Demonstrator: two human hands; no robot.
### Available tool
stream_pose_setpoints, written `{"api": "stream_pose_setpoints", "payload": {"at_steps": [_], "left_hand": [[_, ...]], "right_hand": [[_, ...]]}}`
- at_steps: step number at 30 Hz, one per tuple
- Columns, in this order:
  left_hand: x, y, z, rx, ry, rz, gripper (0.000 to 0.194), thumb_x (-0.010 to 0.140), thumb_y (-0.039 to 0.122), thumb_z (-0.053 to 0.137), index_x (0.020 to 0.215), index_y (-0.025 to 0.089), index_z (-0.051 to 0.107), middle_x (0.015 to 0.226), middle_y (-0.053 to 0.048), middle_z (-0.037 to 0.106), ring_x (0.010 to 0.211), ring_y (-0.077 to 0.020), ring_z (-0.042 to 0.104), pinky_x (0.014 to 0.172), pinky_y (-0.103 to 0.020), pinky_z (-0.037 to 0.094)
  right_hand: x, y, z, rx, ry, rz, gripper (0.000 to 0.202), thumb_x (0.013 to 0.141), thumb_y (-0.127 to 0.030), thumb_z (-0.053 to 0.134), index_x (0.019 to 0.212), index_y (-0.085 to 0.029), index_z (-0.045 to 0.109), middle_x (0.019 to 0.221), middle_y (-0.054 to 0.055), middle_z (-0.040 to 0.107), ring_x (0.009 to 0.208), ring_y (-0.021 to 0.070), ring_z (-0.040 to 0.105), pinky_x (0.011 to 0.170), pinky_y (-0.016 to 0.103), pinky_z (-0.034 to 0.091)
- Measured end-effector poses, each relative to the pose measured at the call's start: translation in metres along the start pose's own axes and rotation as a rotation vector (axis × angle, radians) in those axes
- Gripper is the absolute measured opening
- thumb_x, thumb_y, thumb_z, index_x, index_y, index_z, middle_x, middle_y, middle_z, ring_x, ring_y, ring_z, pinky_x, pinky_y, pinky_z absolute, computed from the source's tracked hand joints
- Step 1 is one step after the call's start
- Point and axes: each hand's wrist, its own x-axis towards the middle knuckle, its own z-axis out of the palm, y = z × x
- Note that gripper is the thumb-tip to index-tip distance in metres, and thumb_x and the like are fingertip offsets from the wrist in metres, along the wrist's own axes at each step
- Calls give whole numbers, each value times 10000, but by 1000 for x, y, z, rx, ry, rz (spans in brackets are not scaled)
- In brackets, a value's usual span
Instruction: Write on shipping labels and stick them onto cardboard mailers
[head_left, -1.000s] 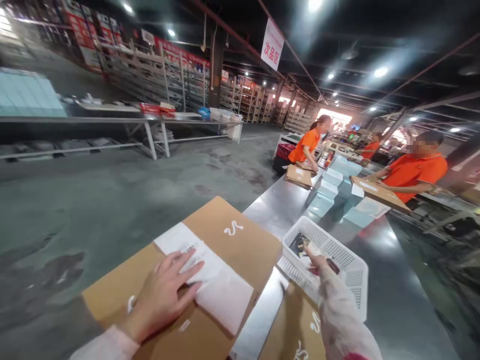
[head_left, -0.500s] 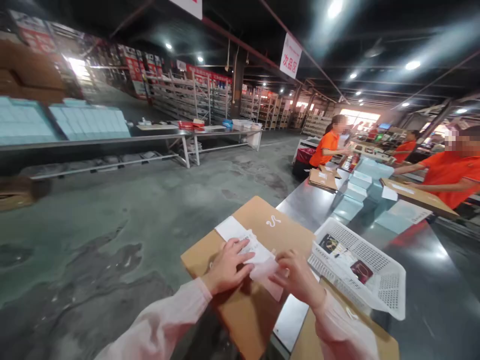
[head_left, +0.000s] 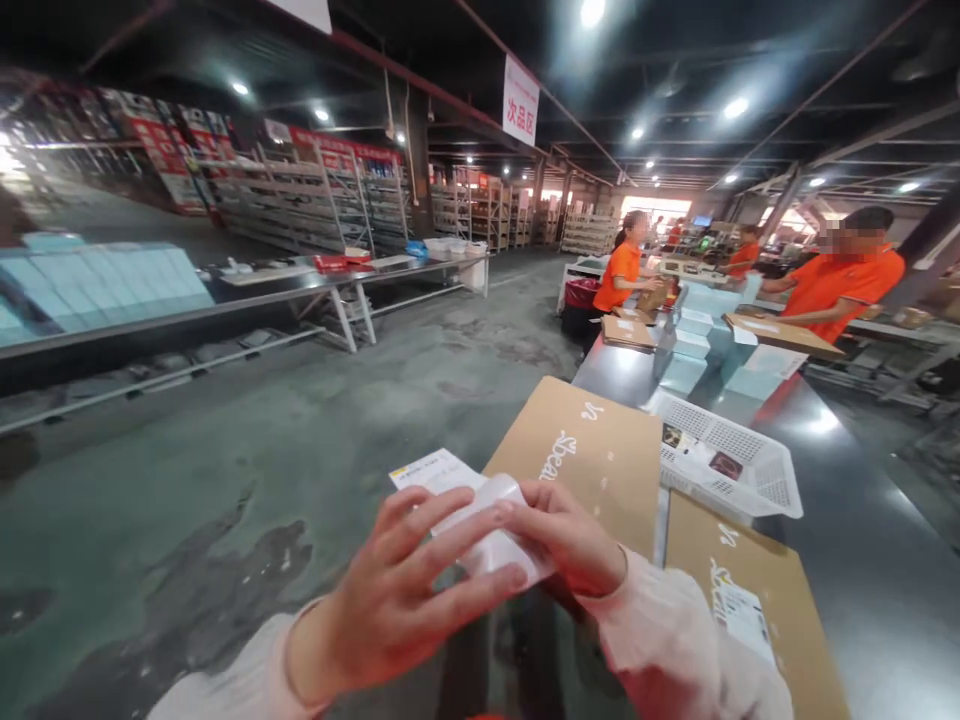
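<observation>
A white printed paper (head_left: 431,470) is raised in front of me, its near end curled over and glossy. My left hand (head_left: 412,570) lies across it from the left, fingers spread over the curled part. Pinched on the right end of the paper is my right hand (head_left: 566,530), its thumb and forefinger together. Beyond the hands a flat brown cardboard box (head_left: 592,450) with white lettering rests at the table's left edge. A second brown box (head_left: 757,590) with a white label lies to its right, partly behind my right sleeve.
A white perforated basket (head_left: 769,475) with small dark packets stands on the metal table (head_left: 870,530). Light blue boxes (head_left: 686,350) are stacked farther back. Two people in orange, one person (head_left: 619,275) and another person (head_left: 840,285), are beyond. A long bench (head_left: 277,290) stands left.
Both hands have lifted the paper off the cardboard box and moved it nearer to me. The paper's near end is now curled. The view has turned right.
</observation>
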Motion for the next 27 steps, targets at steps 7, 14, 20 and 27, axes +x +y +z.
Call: {"api": "stream_pose_setpoints", "payload": {"at_steps": [7,14,20,27], "left_hand": [[-20,-15,-2,-394,96,-487,161,871,216,538,789,165,666,713,-42,686,661,-129,605,634,-231,471],[-34,-8,35,-981,24,-954,574,690,594,682,1025,127,684,962,-111,691,834,-211,617,731,-289,490],[-30,27,74,-1120,-94,-1123,417,718,529,685,652,118,673,655,-51,654,640,-149,551,646,-256,436],[-36,68,142,-1196,50,-1335,510,646,629,688,603,148,527,582,17,521,573,-106,445,559,-225,363]], "right_hand": [[6,49,20,133,-146,-107,525,640,-549,760,971,-152,665,936,72,701,864,186,641,811,311,494],[-18,97,4,-257,181,-321,312,749,-445,691,930,-191,696,955,89,727,936,258,663,895,421,512],[-40,92,-34,-701,622,-413,512,627,-492,763,1005,-167,643,970,128,693,848,262,657,762,391,561],[-63,77,-54,-929,470,-269,336,829,-495,561,913,-229,749,857,64,748,742,225,686,714,332,547]]}}
